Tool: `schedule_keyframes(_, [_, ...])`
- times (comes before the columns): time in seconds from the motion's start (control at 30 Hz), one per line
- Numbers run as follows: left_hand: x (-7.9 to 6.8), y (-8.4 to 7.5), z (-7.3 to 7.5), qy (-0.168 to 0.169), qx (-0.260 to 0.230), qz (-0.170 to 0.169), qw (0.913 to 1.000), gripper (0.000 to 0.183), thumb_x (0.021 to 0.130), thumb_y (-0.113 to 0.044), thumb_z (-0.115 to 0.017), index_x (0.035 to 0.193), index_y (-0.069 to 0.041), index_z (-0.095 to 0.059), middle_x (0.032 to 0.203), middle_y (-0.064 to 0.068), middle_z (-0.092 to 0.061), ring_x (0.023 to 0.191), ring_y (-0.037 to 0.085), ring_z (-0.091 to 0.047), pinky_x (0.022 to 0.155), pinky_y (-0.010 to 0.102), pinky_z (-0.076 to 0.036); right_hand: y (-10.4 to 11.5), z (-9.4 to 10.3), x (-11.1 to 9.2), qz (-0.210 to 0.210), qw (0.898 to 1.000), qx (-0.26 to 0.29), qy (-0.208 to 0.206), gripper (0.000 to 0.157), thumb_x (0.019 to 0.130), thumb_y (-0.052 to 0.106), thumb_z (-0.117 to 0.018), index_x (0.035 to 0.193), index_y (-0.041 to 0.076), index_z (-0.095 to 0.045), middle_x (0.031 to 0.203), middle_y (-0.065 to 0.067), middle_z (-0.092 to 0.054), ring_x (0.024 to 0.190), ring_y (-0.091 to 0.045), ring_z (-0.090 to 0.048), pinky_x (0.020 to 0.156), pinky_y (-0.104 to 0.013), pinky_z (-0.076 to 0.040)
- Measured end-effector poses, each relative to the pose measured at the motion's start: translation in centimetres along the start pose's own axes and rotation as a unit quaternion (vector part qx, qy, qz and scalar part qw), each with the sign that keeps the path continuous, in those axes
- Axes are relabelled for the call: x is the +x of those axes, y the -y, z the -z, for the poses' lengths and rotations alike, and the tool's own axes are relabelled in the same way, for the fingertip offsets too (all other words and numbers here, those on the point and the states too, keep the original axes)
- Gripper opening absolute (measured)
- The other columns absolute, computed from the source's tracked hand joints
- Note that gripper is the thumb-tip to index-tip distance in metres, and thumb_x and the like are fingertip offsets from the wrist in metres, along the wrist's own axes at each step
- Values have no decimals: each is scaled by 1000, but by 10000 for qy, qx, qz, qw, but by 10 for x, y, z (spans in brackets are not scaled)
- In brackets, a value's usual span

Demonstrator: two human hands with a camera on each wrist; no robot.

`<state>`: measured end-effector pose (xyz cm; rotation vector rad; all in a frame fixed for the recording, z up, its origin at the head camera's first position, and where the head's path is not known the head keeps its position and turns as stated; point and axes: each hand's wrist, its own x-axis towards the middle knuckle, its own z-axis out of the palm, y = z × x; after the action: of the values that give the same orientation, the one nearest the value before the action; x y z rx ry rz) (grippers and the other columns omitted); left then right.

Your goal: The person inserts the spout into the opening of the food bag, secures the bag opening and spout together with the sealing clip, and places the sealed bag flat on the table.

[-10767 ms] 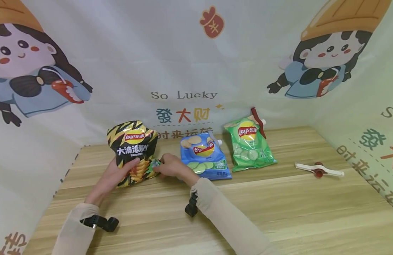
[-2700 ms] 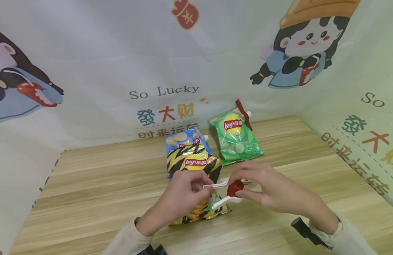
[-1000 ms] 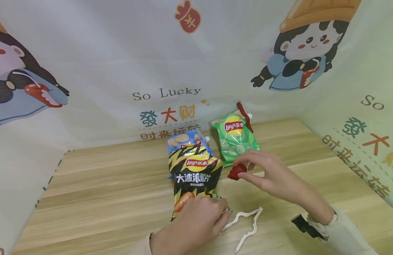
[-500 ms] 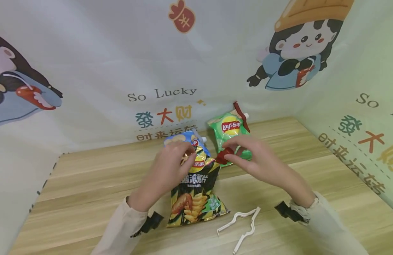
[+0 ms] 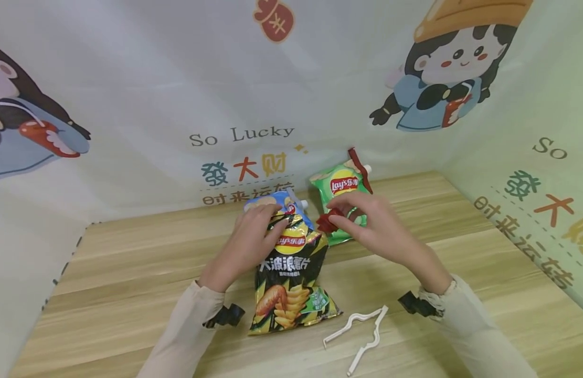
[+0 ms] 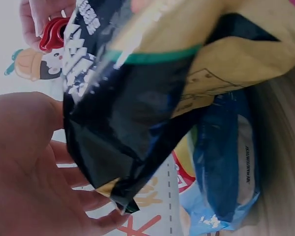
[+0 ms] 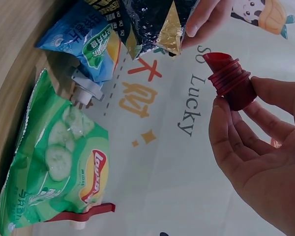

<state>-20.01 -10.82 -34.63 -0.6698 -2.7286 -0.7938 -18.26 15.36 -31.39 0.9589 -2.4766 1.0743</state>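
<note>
A black-and-yellow chip bag (image 5: 287, 273) stands upright or leaning, overlapping a blue chip bag (image 5: 272, 198) behind it in the head view. My left hand (image 5: 251, 244) holds its top left edge, thumb in front and fingers behind; the left wrist view shows those fingers (image 6: 96, 199) at the bag's corner. My right hand (image 5: 378, 228) pinches a dark red pour spout (image 7: 232, 81) between thumb and fingers, near the bag's top right corner. The spout has ridges and a slanted open end. A white bag clip (image 5: 377, 331) lies spread apart on the table, near the bag's bottom.
Behind my right hand lies a green chip bag (image 5: 336, 197) with a red clip (image 5: 360, 169) across its top. The blue bag carries a grey clip with a white cap (image 7: 84, 93). A printed cloth wall (image 5: 178, 79) rises behind the wooden table (image 5: 145, 273).
The black bag has come from the left to before the blue one. The red spout has come off the white clip, left on the table. Both hands have moved to the bag's top.
</note>
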Motion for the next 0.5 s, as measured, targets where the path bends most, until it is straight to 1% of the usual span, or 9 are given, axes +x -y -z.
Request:
schedule_keyframes(0.1, [0,0,0,67,20,42,10000,32,100,-23,-57,124,-2,-63,120,13,-67,114,29,-59,93,52,-39,-1,0,2,9,10000,7,-31,20,92,13,-72,111,7,-70,101,0,-70,87,-11,-62,72,-30,-55])
schedule_keyframes(0.2, [-1,-2,3,8,28,-8,10000,26,99,-21,-58,115,-3,-66,111,10,-67,106,28,-60,89,49,-39,-1,0,3,-1,10000,8,-36,20,92,13,-72,111,6,-70,99,0,-70,86,-11,-62,72,-30,-55])
schedule_keyframes(0.33, [-4,-7,8,-125,14,-103,9999,15,95,-21,-62,102,-8,-65,98,6,-64,95,25,-57,82,44,-39,-2,0,1,-90,10000,-22,4,20,92,13,-72,111,7,-70,98,1,-70,86,-11,-62,72,-30,-55])
schedule_keyframes(0.5, [-7,-14,15,-173,-157,-348,9991,8,89,-18,-63,90,-11,-58,85,2,-58,78,19,-51,68,36,-39,-2,1,0,-179,9998,30,37,19,93,14,-72,111,7,-70,97,1,-70,85,-11,-63,73,-32,-55])
